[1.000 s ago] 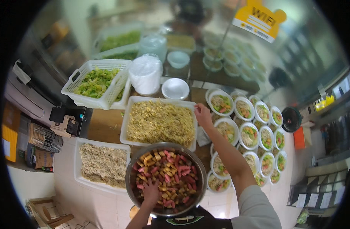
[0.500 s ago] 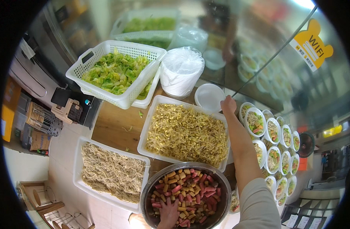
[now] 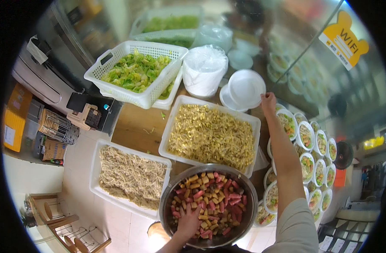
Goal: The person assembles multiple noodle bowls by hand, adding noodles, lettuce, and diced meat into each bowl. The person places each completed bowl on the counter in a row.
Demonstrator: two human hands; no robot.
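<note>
My left hand [image 3: 188, 220] rests on cut sausage pieces [image 3: 207, 196], pink and tan, in a large steel bowl [image 3: 251, 215] close to me. Its fingers are spread, with nothing gripped. At the back, my right hand [image 3: 268, 101] pinches the rim of a round white disposable bowl [image 3: 248, 86], which is tilted above another white bowl [image 3: 227, 101]. Just beyond the steel bowl lies a white tray [image 3: 164, 141] of yellow bean sprouts [image 3: 209, 135]. Left of the steel bowl is a second white tray [image 3: 94, 177], filled with pale shredded strips [image 3: 132, 177].
A white perforated basket [image 3: 94, 78] of chopped lettuce [image 3: 138, 69] stands back left. Beside it is a plastic-wrapped white stack [image 3: 204, 69]. Several filled bowls [image 3: 306, 135] are stacked at the right. A glass pane [image 3: 281, 33] rises behind the wooden table [image 3: 134, 124].
My right hand has raised a white bowl off the one beneath it and tilted it. My left hand stays on the sausage pieces. The whole view has shifted slightly.
</note>
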